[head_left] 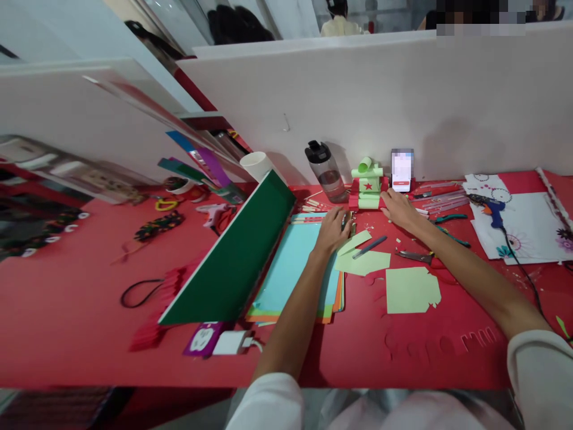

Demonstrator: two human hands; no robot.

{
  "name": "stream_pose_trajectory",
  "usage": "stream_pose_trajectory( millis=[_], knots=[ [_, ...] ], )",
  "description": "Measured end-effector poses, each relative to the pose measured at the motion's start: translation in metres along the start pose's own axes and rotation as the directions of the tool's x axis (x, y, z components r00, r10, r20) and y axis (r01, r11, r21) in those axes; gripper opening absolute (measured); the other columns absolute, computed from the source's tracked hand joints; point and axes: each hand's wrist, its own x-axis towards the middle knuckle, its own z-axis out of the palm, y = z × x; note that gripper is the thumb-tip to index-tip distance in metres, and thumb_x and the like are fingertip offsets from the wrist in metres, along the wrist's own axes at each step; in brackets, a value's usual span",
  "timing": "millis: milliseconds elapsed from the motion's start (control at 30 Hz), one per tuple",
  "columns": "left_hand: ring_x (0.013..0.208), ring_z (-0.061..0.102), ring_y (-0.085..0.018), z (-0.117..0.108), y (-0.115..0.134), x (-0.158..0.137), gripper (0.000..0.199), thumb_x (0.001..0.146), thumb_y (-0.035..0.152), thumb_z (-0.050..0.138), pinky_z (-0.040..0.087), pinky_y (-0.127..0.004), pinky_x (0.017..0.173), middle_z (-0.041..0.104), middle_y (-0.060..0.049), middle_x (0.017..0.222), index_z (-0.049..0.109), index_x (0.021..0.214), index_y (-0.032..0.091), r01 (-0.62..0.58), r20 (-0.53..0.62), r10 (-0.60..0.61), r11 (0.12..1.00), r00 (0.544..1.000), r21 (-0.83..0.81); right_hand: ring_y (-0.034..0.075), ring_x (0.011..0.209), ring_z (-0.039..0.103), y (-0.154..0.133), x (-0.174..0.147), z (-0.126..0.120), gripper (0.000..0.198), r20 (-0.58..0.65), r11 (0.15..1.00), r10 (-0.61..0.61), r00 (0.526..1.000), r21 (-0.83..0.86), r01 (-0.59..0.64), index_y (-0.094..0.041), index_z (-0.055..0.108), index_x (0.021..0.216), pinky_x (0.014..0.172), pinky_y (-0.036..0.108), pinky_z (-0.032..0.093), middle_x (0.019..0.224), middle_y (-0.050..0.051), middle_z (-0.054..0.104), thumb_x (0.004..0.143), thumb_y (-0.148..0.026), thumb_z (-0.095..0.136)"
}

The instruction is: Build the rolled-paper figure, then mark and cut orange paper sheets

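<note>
Green-and-red folded-paper tank model (pixel 369 186) standing at back of red table (pixel 89 310), assembled: rolled barrel, red star fitted. Stack of coloured paper sheets (pixel 290 275) unused. Pale green offcuts (pixel 410 289) left loose. Right hand (pixel 400 209) flat, fingers spread, touching model base. Left hand (pixel 333 230) curled on small dark item, identity unclear.

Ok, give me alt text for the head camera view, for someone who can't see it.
Two bare hands reach across a red table: the left hand rests by stacked coloured paper, the right hand touches a green-and-red paper model. A phone stands nearby.
</note>
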Motion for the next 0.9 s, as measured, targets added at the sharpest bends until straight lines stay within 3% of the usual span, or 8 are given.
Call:
stream_pose_trajectory(
  millis=[200,300,400,500,600,700,833,900],
  knots=[
    [0.122,0.058,-0.034,0.003,0.002,-0.001,0.035,0.099,0.039,0.053,0.046,-0.049,0.110,0.065,-0.017,0.125,0.065,0.123,0.017,-0.036,0.012,0.035,0.993,0.999,0.110,0.032,0.114,0.062,-0.025,-0.024,-0.001,0.030,-0.110,0.992,-0.115,0.987,0.036,0.119,-0.011,0.063,0.132,0.099,0.043,0.048,0.128,0.020,0.065,0.106,-0.019,0.051],
    [0.122,0.056,-0.035,0.005,0.003,-0.007,0.036,0.098,0.039,0.055,0.045,-0.050,0.109,0.064,-0.018,0.128,0.063,0.125,0.017,-0.040,0.017,0.038,0.988,0.999,0.148,0.033,0.118,0.062,-0.046,-0.039,0.019,0.032,-0.044,0.967,-0.246,0.968,0.053,0.249,-0.011,0.064,0.133,0.101,0.046,0.047,0.127,0.018,0.068,0.104,-0.025,0.058],
    [0.123,0.056,-0.036,0.004,0.005,-0.013,0.037,0.097,0.038,0.056,0.045,-0.050,0.108,0.064,-0.018,0.128,0.061,0.126,0.016,-0.029,0.026,0.026,0.987,0.999,0.160,0.033,0.129,0.059,-0.065,-0.051,0.042,0.034,0.037,0.932,-0.351,0.935,0.104,0.346,-0.015,0.064,0.138,0.107,0.048,0.045,0.140,0.017,0.065,0.108,-0.030,0.053],
    [0.126,0.056,-0.036,0.002,0.010,-0.016,0.040,0.096,0.037,0.057,0.044,-0.050,0.110,0.063,-0.019,0.130,0.060,0.130,0.015,-0.013,0.037,0.007,0.987,0.999,0.160,0.032,0.135,0.056,-0.075,-0.057,0.054,0.034,0.053,0.929,-0.349,0.936,0.149,0.338,-0.019,0.065,0.138,0.112,0.050,0.041,0.143,0.016,0.064,0.110,-0.034,0.052],
    [0.126,0.055,-0.037,0.002,0.015,-0.017,0.042,0.094,0.034,0.060,0.044,-0.051,0.110,0.061,-0.018,0.133,0.060,0.133,0.017,0.018,0.027,-0.023,0.982,0.999,0.186,0.034,0.132,0.057,-0.080,-0.060,0.052,0.041,0.078,0.917,-0.381,0.921,0.162,0.366,-0.021,0.068,0.135,0.111,0.052,0.041,0.141,0.016,0.064,0.102,-0.046,0.066],
    [0.124,0.056,-0.038,0.001,0.017,-0.017,0.040,0.095,0.036,0.059,0.045,-0.052,0.110,0.061,-0.017,0.128,0.063,0.131,0.019,0.032,0.000,-0.033,0.983,0.999,0.182,0.035,0.132,0.057,-0.082,-0.063,0.051,0.046,0.104,0.914,-0.398,0.911,0.129,0.384,-0.021,0.067,0.137,0.110,0.053,0.041,0.144,0.018,0.062,0.099,-0.048,0.070],
    [0.132,0.054,-0.039,-0.010,-0.002,-0.011,0.037,0.099,0.029,0.051,0.043,-0.056,0.114,0.062,-0.020,0.132,0.064,0.131,0.017,0.132,-0.081,-0.128,0.990,0.988,0.053,0.034,0.131,0.057,-0.084,-0.069,0.055,0.039,0.095,0.935,-0.352,0.931,0.086,0.345,-0.021,0.067,0.137,0.108,0.050,0.043,0.142,0.016,0.063,0.104,-0.041,0.062],
    [0.137,0.052,-0.038,-0.019,-0.019,-0.005,0.046,0.091,0.017,0.053,0.040,-0.057,0.118,0.060,-0.022,0.140,0.062,0.137,0.016,0.165,-0.077,-0.163,0.986,0.984,0.022,0.033,0.132,0.056,-0.085,-0.073,0.056,0.036,0.078,0.940,-0.338,0.938,0.067,0.334,-0.020,0.068,0.135,0.107,0.049,0.043,0.141,0.016,0.064,0.106,-0.040,0.059]
  ],
)
